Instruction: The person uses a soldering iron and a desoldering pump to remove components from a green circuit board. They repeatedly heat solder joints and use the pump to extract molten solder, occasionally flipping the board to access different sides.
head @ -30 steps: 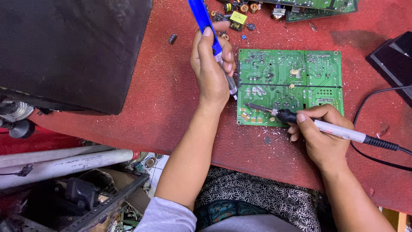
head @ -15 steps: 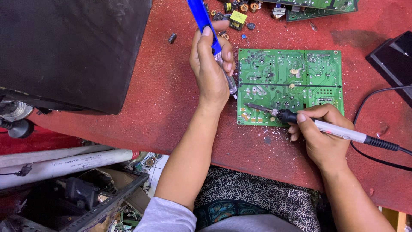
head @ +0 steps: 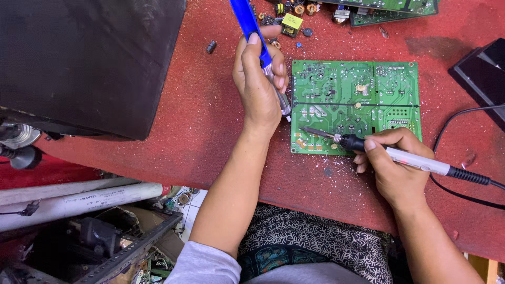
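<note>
A green circuit board (head: 368, 89) lies solder side up on the red table (head: 210, 137). My right hand (head: 392, 165) grips a soldering iron (head: 415, 160) with a white handle; its dark tip rests on the board's lower left area. My left hand (head: 260, 87) holds a blue desoldering pump (head: 252, 26) upright, with the nozzle pointing down just off the board's left edge, close to the iron's tip.
A big black box (head: 89, 58) covers the table's left part. Loose components (head: 292, 21) and another green board (head: 389, 8) lie at the far edge. A black device (head: 481, 71) sits at right, with a black cable (head: 457, 126). White pipes (head: 79, 197) and junk lie below left.
</note>
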